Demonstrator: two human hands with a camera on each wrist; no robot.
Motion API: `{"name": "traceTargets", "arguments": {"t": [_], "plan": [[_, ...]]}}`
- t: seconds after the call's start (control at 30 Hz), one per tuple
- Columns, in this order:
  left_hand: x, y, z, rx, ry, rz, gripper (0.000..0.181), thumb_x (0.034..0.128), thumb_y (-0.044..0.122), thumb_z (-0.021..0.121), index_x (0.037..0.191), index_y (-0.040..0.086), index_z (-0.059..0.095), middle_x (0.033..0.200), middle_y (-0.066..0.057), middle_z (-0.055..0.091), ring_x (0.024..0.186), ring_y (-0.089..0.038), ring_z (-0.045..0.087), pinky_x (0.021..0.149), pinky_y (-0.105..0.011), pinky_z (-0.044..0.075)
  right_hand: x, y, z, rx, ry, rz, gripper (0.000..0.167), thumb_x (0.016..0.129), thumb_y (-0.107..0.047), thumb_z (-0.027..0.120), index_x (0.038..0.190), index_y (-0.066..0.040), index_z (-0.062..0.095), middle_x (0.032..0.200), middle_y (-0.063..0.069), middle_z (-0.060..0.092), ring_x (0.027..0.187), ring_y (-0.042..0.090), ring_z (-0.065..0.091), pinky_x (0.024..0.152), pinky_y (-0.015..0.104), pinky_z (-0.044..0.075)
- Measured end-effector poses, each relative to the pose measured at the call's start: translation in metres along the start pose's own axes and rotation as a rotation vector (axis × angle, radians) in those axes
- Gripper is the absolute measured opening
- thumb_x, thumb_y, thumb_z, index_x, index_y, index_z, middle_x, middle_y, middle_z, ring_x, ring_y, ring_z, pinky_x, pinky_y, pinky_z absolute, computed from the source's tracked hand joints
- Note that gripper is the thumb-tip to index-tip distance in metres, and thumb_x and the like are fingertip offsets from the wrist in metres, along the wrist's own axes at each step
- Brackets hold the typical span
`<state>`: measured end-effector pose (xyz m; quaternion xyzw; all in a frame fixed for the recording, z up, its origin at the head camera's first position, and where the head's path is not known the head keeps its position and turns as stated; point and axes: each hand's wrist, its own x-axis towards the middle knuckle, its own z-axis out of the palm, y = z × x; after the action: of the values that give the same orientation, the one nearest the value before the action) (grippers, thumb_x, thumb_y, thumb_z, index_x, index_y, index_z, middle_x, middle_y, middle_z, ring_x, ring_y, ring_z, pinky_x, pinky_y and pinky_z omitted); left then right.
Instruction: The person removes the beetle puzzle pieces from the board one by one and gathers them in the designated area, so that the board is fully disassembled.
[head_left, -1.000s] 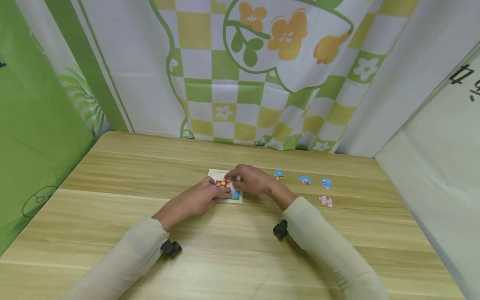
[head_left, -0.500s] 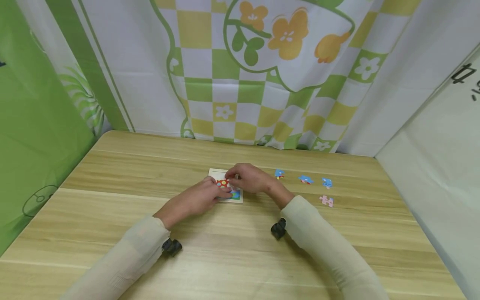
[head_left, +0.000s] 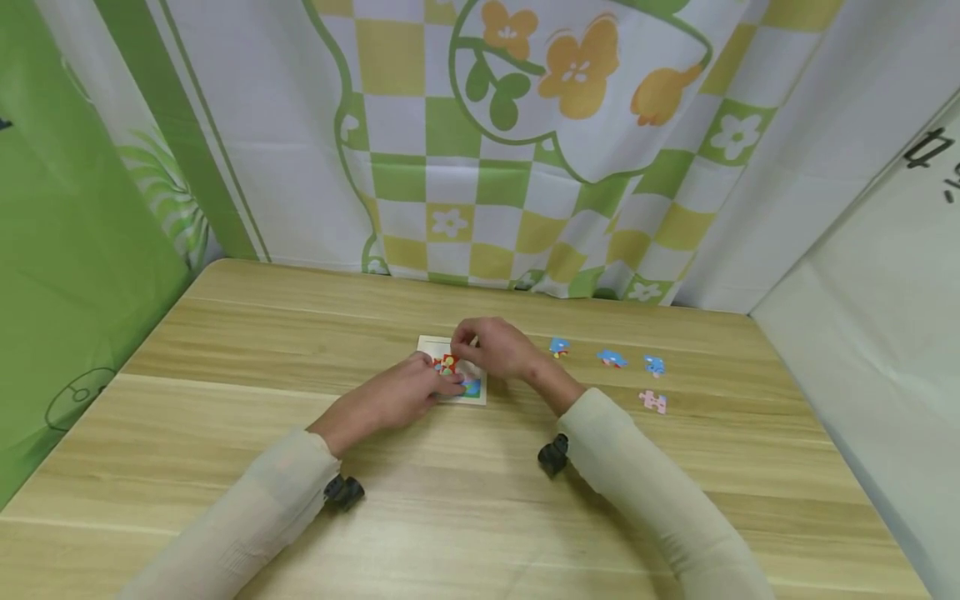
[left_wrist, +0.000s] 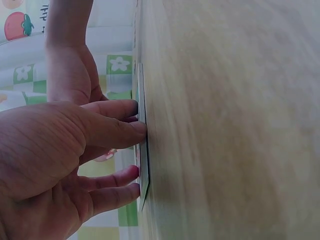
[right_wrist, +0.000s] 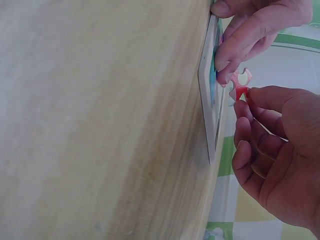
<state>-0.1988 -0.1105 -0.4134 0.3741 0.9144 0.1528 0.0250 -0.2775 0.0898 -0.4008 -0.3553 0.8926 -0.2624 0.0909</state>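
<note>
A small jigsaw board with a pale frame (head_left: 429, 342) lies flat on the table. My left hand (head_left: 405, 390) rests on its left and front part, fingers and thumb touching the board, as the left wrist view also shows. My right hand (head_left: 498, 347) is over the board's far right side. Between thumb and fingertips it pinches a red puzzle piece (right_wrist: 242, 92) with pale spots. In the right wrist view that piece stands tilted, just off the board's surface. Blue and green picture parts (head_left: 471, 388) show at the near right corner; the rest is partly hidden by the hands.
To the right on the wooden table (head_left: 465, 492) lie several loose puzzle pieces: a blue one (head_left: 559, 347), another blue one with red (head_left: 612, 358), a third blue one (head_left: 654, 365) and a pink one (head_left: 652, 402). A patterned curtain (head_left: 495, 183) hangs along the far edge.
The red spotted piece, flat among the board's picture before, is now tilted up in my right hand's pinch. The right hand has risen slightly away from me; the left stays put.
</note>
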Motion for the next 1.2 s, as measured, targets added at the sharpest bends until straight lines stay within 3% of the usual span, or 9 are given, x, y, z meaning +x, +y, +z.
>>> {"name": "traceTargets", "arguments": {"t": [0.57, 0.87, 1.2], "plan": [[0.000, -0.002, 0.001, 0.001, -0.003, -0.004, 0.034, 0.0975, 0.002, 0.070, 0.127, 0.017, 0.077, 0.132, 0.000, 0.070, 0.097, -0.029, 0.059, 0.091, -0.043, 0.051, -0.002, -0.004, -0.002, -0.038, -0.007, -0.020, 0.013, 0.106, -0.015, 0.059, 0.101, -0.011, 0.070, 0.100, 0.002, 0.073, 0.087, 0.014, 0.062, 0.081, 0.032, 0.051], [0.000, -0.001, 0.000, 0.016, 0.007, 0.021, 0.032, 0.0972, 0.002, 0.070, 0.127, 0.014, 0.077, 0.136, -0.003, 0.067, 0.094, -0.028, 0.059, 0.090, -0.042, 0.051, -0.002, -0.002, -0.007, -0.061, 0.026, 0.025, 0.014, 0.107, -0.017, 0.057, 0.104, -0.010, 0.069, 0.102, 0.004, 0.073, 0.093, 0.017, 0.063, 0.085, 0.036, 0.052], [-0.001, 0.000, 0.000, 0.005, -0.027, -0.030, 0.035, 0.0986, 0.002, 0.068, 0.130, 0.016, 0.075, 0.139, 0.001, 0.065, 0.091, -0.024, 0.053, 0.085, -0.034, 0.048, -0.018, 0.007, -0.023, -0.074, 0.035, 0.079, 0.014, 0.107, -0.016, 0.056, 0.104, -0.010, 0.068, 0.103, 0.005, 0.072, 0.096, 0.020, 0.065, 0.089, 0.041, 0.053]]}}
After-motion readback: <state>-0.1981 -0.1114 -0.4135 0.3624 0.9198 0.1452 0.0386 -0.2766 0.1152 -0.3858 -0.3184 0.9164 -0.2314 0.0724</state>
